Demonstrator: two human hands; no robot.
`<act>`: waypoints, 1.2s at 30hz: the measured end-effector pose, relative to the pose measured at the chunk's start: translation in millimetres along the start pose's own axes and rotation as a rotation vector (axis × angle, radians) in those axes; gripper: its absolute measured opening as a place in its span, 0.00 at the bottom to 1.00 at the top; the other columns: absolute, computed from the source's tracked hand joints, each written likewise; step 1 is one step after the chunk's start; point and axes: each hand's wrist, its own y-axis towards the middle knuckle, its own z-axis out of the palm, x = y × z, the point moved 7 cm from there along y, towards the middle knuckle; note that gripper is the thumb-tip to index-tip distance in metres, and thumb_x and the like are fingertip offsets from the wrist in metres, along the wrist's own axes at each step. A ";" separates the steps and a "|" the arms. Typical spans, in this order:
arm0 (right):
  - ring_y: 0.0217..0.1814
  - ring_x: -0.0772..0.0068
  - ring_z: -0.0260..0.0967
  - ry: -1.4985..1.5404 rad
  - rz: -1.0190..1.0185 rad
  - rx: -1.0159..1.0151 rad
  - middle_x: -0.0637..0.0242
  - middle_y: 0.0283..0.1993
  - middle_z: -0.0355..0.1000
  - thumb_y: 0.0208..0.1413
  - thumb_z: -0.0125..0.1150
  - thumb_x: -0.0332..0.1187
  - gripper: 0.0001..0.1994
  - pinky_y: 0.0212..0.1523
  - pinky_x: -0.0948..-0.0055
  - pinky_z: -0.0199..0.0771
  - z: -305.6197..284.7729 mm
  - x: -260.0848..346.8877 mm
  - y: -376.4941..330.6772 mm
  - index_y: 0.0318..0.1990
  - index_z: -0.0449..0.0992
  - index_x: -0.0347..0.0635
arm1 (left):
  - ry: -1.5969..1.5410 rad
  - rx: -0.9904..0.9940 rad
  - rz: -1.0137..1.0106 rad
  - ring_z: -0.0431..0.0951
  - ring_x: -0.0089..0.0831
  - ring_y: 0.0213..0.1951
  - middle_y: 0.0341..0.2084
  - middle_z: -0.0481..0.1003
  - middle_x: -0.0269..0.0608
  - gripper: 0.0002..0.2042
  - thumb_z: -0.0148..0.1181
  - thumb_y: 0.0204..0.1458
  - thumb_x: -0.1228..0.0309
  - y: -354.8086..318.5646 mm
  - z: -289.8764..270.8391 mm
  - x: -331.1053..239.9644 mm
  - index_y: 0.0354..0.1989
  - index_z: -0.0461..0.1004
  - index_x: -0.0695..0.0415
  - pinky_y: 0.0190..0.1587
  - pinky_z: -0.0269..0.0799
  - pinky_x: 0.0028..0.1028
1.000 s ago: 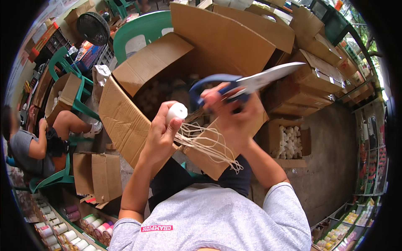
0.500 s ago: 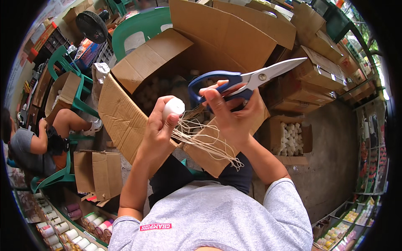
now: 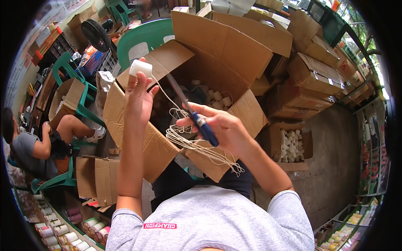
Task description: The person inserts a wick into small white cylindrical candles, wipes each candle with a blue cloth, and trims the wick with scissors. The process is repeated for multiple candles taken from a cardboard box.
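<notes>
A short white candle [image 3: 140, 68] is pinched in the fingertips of my left hand [image 3: 141, 98], raised at the box's left flap. From it a pale wick string [image 3: 165, 95] runs down to a loose bundle of cream strings [image 3: 190, 142] over the box's near flaps. Scissors [image 3: 193, 113] with blue handles are in my right hand [image 3: 222, 127], seen edge-on, blades pointing up and left toward the string. Whether the blades are apart cannot be made out. Below both hands is a large open cardboard box [image 3: 226, 46] with several white candles [image 3: 215, 98] inside.
On the right floor stands a smaller box of white pieces [image 3: 292, 144], with stacked cartons [image 3: 312, 79] behind it. A green chair [image 3: 144, 35] is beyond the large box. Another person [image 3: 35, 144] sits at the left. Candles in rows [image 3: 63, 230] occupy the lower left.
My left hand has moved up and left with the candle, drawing its string out. The scissors have swung from pointing right to pointing up-left, and my right hand has come lower.
</notes>
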 end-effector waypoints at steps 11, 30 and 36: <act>0.36 0.82 0.65 0.014 -0.059 -0.022 0.68 0.36 0.69 0.57 0.55 0.61 0.35 0.37 0.78 0.69 27.4 -22.3 25.1 0.60 0.63 0.39 | 0.094 0.046 0.125 0.68 0.20 0.51 0.53 0.70 0.28 0.25 0.68 0.53 0.61 -35.3 27.1 -9.6 0.59 0.70 0.49 0.50 0.64 0.31; 0.37 0.67 0.78 -0.507 -0.148 -0.234 0.51 0.50 0.72 0.66 0.50 0.46 0.23 0.33 0.69 0.82 -47.6 14.5 14.0 0.60 0.67 0.39 | 0.599 0.211 0.218 0.75 0.27 0.47 0.47 0.74 0.40 0.23 0.68 0.45 0.82 -70.9 60.2 39.6 0.53 0.72 0.60 0.53 0.70 0.28; 0.19 0.79 0.69 -0.357 -0.595 -0.792 0.52 0.32 0.77 0.60 0.45 0.34 0.14 0.16 0.81 0.69 -153.3 33.1 -144.2 0.44 0.73 0.33 | 0.844 0.418 0.095 0.73 0.34 0.54 0.49 0.76 0.38 0.18 0.68 0.50 0.71 -100.8 106.0 56.8 0.50 0.76 0.56 0.60 0.63 0.37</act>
